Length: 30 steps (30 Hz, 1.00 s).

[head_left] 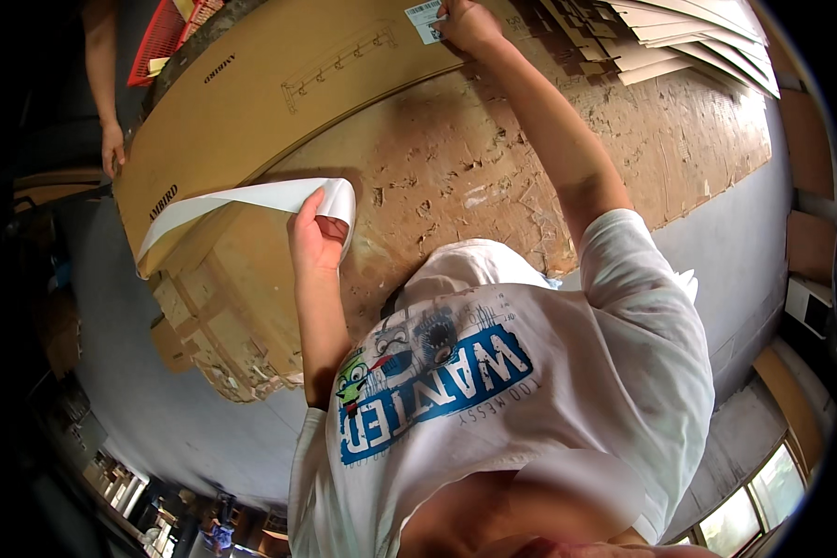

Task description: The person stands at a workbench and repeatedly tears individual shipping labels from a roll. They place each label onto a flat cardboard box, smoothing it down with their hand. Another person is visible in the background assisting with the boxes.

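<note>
A long flat brown cardboard carton [242,102] with printed black lettering and a line drawing lies across the far side of the table. My right hand [472,30] is stretched out to the carton's far right part, its fingers curled in at the edge of a white printed label [422,24]. The label looks flat against the cardboard. Nearer to me, my left hand [317,240] grips a long white paper strip [242,193] between thumb and fingers. This strip loops over the hand and trails left across the carton's near left corner.
Torn, worn cardboard covers the worktable [418,177]. Flat cardboard sheets [693,42] are piled at the far right. Another person's hand [112,149] is at the carton's left end, below a red plastic basket [161,39]. Grey floor [149,344] surrounds the table.
</note>
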Each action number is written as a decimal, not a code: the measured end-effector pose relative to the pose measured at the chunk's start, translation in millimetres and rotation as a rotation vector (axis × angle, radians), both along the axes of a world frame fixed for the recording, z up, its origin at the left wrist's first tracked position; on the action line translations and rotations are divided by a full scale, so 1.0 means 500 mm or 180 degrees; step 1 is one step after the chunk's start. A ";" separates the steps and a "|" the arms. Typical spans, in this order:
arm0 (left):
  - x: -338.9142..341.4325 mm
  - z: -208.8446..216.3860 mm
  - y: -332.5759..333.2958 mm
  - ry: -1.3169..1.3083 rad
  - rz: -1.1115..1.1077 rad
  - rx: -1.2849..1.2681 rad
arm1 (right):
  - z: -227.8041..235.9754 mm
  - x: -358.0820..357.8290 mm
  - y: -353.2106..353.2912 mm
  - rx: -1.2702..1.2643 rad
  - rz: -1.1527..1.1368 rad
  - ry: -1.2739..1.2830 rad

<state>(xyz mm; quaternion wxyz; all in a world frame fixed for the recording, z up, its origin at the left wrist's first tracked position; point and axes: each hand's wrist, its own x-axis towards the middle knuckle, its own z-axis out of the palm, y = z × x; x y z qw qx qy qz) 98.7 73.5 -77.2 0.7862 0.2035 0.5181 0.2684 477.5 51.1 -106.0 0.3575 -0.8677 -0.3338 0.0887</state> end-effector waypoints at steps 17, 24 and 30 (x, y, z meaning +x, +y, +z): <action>-0.088 0.150 -0.061 -0.0662 0.0074 0.0529 | 0.098 -0.416 -0.147 0.0960 0.2168 0.1006; -0.161 0.157 -0.066 -0.1066 -0.0074 0.0688 | 0.232 -0.587 -0.238 0.1341 0.2695 0.3882; -0.172 0.211 -0.139 -0.0609 -0.0518 0.0868 | 0.259 -0.599 -0.239 0.0995 0.2657 0.3200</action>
